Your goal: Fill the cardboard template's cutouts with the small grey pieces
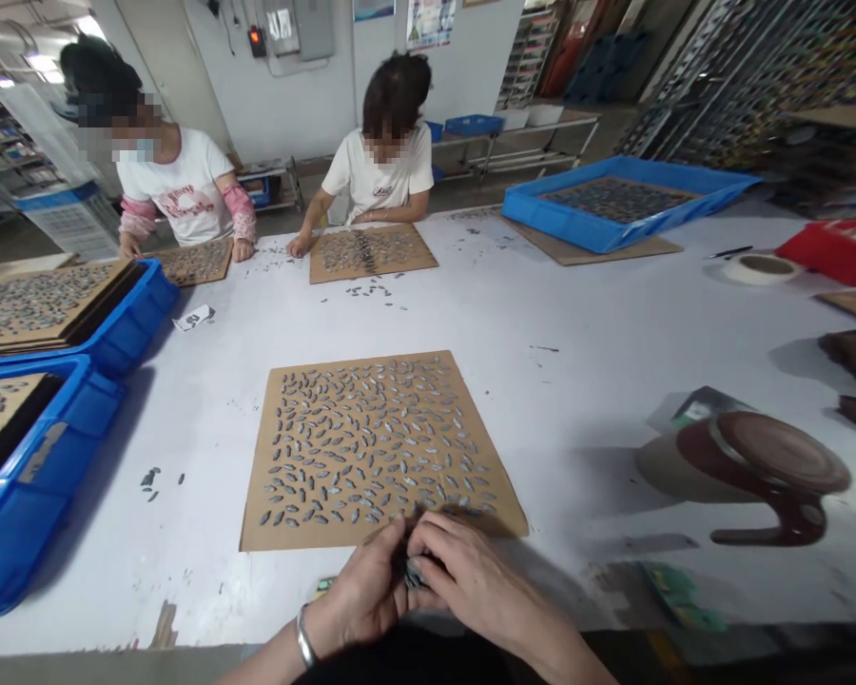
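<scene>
One big white bench (599,323) carries the lot. On its left, the near blue tub (57,490) and far blue tub (143,309) hold boards (107,306) dotted with grey bits (35,297); the blue tray (567,225) at far right holds a similar load. Front and centre, a tan cardboard sheet (257,531) has loose rows of slim, pointy, slightly shiny grey pieces (378,440). Hands at its near edge: left hand (372,585) cupping more pieces, right hand (463,569) dipping fingers in, can't tell if it's pinching any.

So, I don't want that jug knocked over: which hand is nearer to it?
Right. The right hand is left of the jug, by the cardboard's near edge; the left hand is beside it, farther left from the jug.
</scene>
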Available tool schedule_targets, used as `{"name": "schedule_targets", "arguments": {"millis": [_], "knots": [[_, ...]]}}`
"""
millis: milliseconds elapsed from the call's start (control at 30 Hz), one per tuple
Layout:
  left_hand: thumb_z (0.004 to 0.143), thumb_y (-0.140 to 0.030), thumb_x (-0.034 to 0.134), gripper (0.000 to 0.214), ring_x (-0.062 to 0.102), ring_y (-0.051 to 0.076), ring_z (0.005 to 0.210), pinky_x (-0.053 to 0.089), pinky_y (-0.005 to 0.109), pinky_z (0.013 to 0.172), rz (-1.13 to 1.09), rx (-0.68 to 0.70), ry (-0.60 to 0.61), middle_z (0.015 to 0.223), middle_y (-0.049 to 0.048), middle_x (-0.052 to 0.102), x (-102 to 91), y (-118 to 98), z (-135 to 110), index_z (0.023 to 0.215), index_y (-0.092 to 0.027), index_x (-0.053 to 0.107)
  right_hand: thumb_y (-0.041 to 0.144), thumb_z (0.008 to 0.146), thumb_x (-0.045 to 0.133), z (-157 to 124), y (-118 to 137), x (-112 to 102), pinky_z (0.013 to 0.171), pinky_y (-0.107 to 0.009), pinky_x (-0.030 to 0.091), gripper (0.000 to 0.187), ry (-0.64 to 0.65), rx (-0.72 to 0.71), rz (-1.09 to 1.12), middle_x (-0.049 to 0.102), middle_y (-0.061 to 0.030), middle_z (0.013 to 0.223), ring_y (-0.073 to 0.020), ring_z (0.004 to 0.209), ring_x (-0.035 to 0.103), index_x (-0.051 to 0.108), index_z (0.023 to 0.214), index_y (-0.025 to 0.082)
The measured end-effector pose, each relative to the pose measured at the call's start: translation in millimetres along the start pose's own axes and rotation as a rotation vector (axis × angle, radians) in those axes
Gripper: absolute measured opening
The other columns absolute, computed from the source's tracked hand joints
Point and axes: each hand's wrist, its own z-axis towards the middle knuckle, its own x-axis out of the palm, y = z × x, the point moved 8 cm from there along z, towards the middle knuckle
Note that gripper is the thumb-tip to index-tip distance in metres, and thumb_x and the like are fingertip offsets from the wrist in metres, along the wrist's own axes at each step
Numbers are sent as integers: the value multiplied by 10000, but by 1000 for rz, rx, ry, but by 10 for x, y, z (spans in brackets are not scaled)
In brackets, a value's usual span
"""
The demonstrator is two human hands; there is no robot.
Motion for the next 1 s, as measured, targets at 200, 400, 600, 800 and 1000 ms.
{"name": "schedule_targets", "arguments": {"millis": [200,400,600,800,1000], "knots": [[846,-520,775,426,676,165,694,550,261,592,-11,86,32,908,91,724,40,-88,5,997,-131,690,184,983,483,57,-129,-50,746,-298,552,178,-163,34,40,720,-10,911,-190,839,702,628,928,271],[702,-468,918,437,627,116,625,471,210,572,48,197,9,681,33,668,57,-228,-20,846,-134,676,274,1011,464,19,-230,-164,726,-281,574,232,-387,-18,39,747,-37,939,-189,817,731,696,998,276],[658,-438,945,457,629,112,632,458,225,574,28,198,-41,770,51,705,23,-268,-31,864,-131,675,326,980,527,93,-454,-278,720,-286,571,200,-331,63,111,774,-21,856,-199,776,734,706,914,266],[713,-425,911,419,642,132,655,479,256,601,41,91,-2,795,60,713,16,-193,-23,888,-142,657,360,943,539,418,-901,-525,727,-329,549,200,-505,189,1,753,-61,843,-230,787,708,672,861,236],[739,-418,891,393,647,135,654,469,255,605,32,88,11,794,62,708,-32,-201,-10,890,-142,654,308,963,520,641,-955,-407,760,-332,507,220,-486,171,-126,728,-65,876,-227,824,672,684,834,235]]}}
